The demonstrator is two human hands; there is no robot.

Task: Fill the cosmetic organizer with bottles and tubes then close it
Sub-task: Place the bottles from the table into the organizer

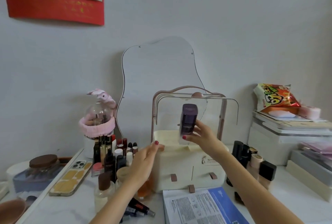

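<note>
White tabletop (pixel 296 204) nearest the camera carries a printed leaflet (pixel 199 207) with a blue panel, lying flat just in front of the organizer (pixel 190 168). Left of it stand and lie a crowd of small bottles and tubes (pixel 115 153), with a phone (pixel 71 179) face down further left; a second group of dark and beige bottles (pixel 251 161) stands just right of the organizer. Left hand (pixel 143 161) reaches forward with fingers straight and relaxed, holding nothing, fingertips at or just beside the organizer's left front rim; contact cannot be confirmed. Right hand (pixel 203 134) is raised over the open top compartment, thumb and fingers pinching the lower part of a dark purple bottle (pixel 188 119), which is roughly upright, slightly tilted, and above the tray, not yet inside. Organizer: cream base with two front drawers, tray appears largely unfilled from this angle, clear lid (pixel 215 114) swung up behind the bottle, pink handle on top. Behind it a wavy mirror (pixel 158 73) leans at the wall. Judgement: filling step in progress, early in the task; closing is a long way off. Next move calls for lowering the bottle straight into the tray, keeping it clear of the raised lid, with the left hand steadying the base if the box shifts.
</note>
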